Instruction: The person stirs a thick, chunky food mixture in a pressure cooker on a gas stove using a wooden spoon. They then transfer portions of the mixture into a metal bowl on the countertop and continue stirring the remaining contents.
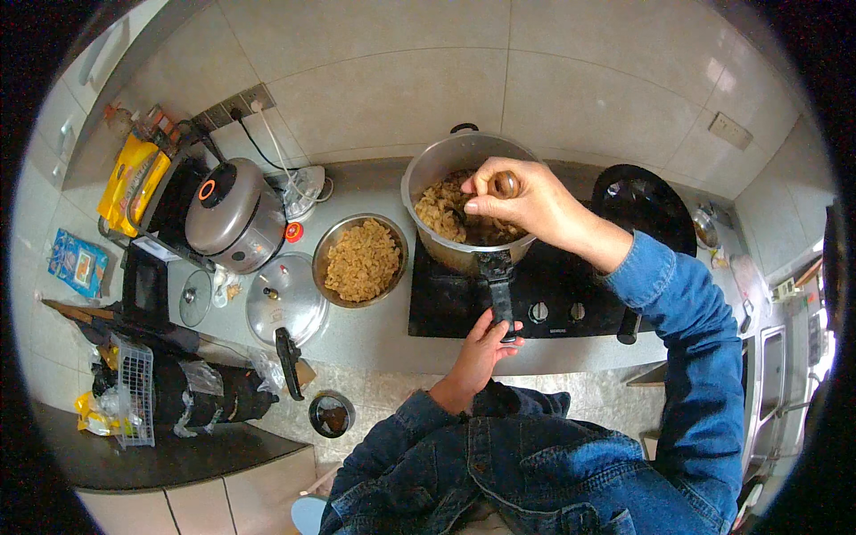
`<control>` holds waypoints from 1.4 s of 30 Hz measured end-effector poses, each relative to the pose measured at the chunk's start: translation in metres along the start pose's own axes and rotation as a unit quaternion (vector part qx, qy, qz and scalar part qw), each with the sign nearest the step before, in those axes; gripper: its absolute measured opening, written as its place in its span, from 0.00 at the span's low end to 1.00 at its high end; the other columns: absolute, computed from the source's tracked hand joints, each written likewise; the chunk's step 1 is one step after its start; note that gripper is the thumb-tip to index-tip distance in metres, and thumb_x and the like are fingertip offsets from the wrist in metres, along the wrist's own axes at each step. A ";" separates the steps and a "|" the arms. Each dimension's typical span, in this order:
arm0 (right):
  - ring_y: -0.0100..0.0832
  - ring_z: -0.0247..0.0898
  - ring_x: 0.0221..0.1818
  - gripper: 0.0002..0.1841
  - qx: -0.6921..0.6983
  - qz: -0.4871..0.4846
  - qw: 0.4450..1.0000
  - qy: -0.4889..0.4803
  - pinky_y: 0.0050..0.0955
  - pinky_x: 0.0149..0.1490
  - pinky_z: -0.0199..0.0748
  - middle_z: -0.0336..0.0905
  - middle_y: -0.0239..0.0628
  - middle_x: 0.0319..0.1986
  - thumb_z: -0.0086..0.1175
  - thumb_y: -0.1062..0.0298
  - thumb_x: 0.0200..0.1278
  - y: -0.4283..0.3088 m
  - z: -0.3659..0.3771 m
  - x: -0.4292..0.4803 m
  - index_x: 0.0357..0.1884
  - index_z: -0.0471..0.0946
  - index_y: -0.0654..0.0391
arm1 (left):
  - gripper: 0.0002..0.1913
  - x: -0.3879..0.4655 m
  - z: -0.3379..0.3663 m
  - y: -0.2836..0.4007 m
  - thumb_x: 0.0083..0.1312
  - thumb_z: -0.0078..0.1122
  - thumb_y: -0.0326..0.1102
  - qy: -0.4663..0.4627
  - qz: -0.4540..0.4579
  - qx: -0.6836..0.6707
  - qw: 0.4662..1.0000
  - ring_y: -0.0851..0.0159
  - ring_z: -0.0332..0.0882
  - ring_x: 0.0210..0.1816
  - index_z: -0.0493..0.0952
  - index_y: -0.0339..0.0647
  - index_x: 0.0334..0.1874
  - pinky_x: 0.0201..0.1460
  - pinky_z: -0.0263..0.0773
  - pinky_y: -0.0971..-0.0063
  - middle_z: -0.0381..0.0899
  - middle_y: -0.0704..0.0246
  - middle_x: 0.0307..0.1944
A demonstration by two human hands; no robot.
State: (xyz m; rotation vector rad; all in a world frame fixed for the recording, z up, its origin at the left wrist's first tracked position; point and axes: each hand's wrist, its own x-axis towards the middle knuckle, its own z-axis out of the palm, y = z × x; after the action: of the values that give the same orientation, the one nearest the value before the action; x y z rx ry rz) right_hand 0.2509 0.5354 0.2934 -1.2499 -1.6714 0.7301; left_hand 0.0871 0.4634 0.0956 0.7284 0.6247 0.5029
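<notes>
My right hand (pixel 518 197) grips the round wooden-looking end of a utensil's handle (pixel 503 184) above a large metal pressure-cooker pot (pixel 438 157). The utensil's lower end is hidden by my hand and the food. Pale brown chunks of food (pixel 438 207) lie in the pot, with darker liquid or food beside them. My left hand (pixel 481 351) holds the pot's black long handle (pixel 501 301) at the hob's front edge. A steel bowl (pixel 319 251) filled with similar brown chunks (pixel 362 261) stands left of the pot. Beside that bowl lies the metal pressure-cooker lid (pixel 284 301) with its black handle.
A black gas or electric hob (pixel 455 307) lies under the pot, with a black wok (pixel 642 200) at its right. An electric cooker (pixel 234 207), a small glass lid (pixel 194 299) and a red-orange cap (pixel 293 232) are at the left. A sink (pixel 772 374) is far right.
</notes>
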 end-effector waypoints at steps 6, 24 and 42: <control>0.23 0.71 0.36 0.16 0.012 0.002 1.000 0.013 0.25 0.43 0.71 0.78 0.33 0.30 0.66 0.60 0.54 0.006 -0.005 0.022 0.25 0.71 0.58 | 0.17 0.000 -0.002 -0.001 0.73 0.42 0.35 -0.006 -0.003 -0.006 1.000 0.66 0.77 0.40 0.64 0.46 0.62 0.42 0.73 0.74 0.76 0.64 0.49; 0.22 0.70 0.28 0.16 -0.014 0.057 0.998 0.038 0.24 0.32 0.74 0.74 0.29 0.25 0.64 0.55 0.54 0.005 -0.013 0.043 0.27 0.73 0.56 | 0.17 0.002 -0.005 -0.003 0.72 0.45 0.37 -0.011 -0.007 -0.013 1.000 0.66 0.78 0.41 0.64 0.46 0.62 0.42 0.72 0.75 0.76 0.64 0.49; 0.25 0.74 0.32 0.16 0.027 0.094 0.995 0.037 0.26 0.34 0.75 0.76 0.30 0.28 0.63 0.53 0.54 0.009 -0.027 0.074 0.33 0.75 0.55 | 0.17 0.001 -0.003 -0.012 0.73 0.43 0.39 0.008 0.012 -0.035 0.999 0.64 0.78 0.41 0.64 0.46 0.62 0.42 0.73 0.72 0.77 0.65 0.49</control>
State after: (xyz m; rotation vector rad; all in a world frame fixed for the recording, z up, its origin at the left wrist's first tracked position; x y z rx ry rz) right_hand 0.2729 0.6065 0.3204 -1.3919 -1.4787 0.8259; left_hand 0.0880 0.4579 0.0848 0.6665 0.6106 0.5512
